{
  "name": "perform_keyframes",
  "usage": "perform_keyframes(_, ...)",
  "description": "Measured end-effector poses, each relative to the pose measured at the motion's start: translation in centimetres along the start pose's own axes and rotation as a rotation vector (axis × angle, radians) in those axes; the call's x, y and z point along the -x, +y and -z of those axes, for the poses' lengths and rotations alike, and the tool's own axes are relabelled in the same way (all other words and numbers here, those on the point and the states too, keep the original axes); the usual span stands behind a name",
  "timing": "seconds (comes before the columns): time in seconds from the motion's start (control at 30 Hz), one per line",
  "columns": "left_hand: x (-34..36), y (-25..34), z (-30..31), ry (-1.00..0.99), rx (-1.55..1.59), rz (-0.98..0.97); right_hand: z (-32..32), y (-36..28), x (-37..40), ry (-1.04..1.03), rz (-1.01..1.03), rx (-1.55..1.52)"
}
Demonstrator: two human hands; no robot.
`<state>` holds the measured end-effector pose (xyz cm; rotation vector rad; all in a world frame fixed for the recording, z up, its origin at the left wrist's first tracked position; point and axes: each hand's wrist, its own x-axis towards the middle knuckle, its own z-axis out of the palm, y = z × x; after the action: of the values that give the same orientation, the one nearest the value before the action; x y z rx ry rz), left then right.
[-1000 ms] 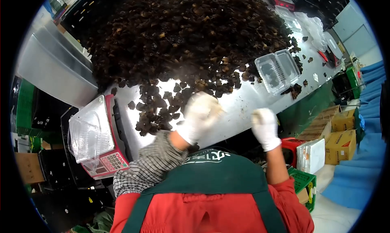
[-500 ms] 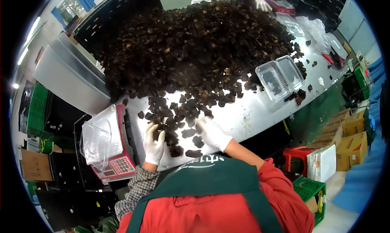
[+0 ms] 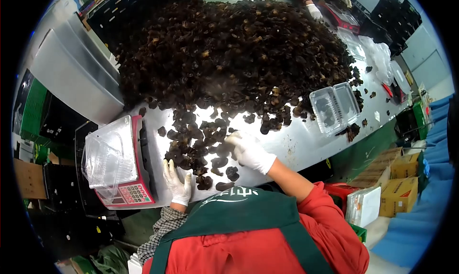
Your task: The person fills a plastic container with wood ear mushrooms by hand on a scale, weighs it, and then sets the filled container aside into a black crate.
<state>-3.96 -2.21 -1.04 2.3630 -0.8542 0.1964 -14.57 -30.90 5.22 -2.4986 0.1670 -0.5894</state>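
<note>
At the near edge of the steel table (image 3: 296,140), both gloved hands have dropped onto the loose fungus pieces (image 3: 196,149) beside the scale (image 3: 130,188) — left hand (image 3: 177,183) flat, open, empty; right hand (image 3: 248,152) cupped over them, grip unclear — seemingly raking a batch together.

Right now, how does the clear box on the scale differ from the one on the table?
The scale box sits on the red scale and looks empty; the table box lies on the steel table, opened flat, with dark pieces in one half. Both are clear plastic.
</note>
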Motion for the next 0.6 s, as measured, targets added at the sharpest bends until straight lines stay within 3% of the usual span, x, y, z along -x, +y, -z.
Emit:
perform_keyframes(0.07, -0.1, 0.0, 0.0, 0.027, 0.018, 0.002, 1.2, 1.2, -1.6, 0.107, -0.131, -0.005)
perform_keyframes(0.1, 0.0, 0.0, -0.1, 0.041, 0.026, 0.001, 0.8, 4.1, -2.8, 0.173, -0.088, 0.067)
perform_keyframes(0.27, 0.0, 0.0, 0.0, 0.036, 0.013, 0.0, -0.9, 9.1, -6.5, -0.064, -0.266, 0.466)
perform_keyframes(0.3, 0.0, 0.0, 0.0, 0.036, 0.015, 0.0, -1.1, 9.7, -6.8, -0.084, -0.255, 0.446)
perform_keyframes(0.4, -0.1, 0.1, 0.0, 0.037, 0.022, 0.001, -0.2, 10.6, -6.4, 0.164, -0.332, 0.03)
perform_keyframes(0.47, -0.1, 0.2, 0.2, 0.016, 0.022, 0.004, 1.8, 10.4, -5.8, 0.219, -0.343, -0.034)
perform_keyframes(0.57, -0.3, 0.3, 0.2, 0.005, 0.006, -0.001, 5.3, 7.8, -5.1, 0.211, -0.589, -0.252)
perform_keyframes(0.6, -0.3, 0.3, 0.2, 0.0, 0.006, 0.002, 5.9, 8.1, -4.5, 0.214, -0.553, -0.309)
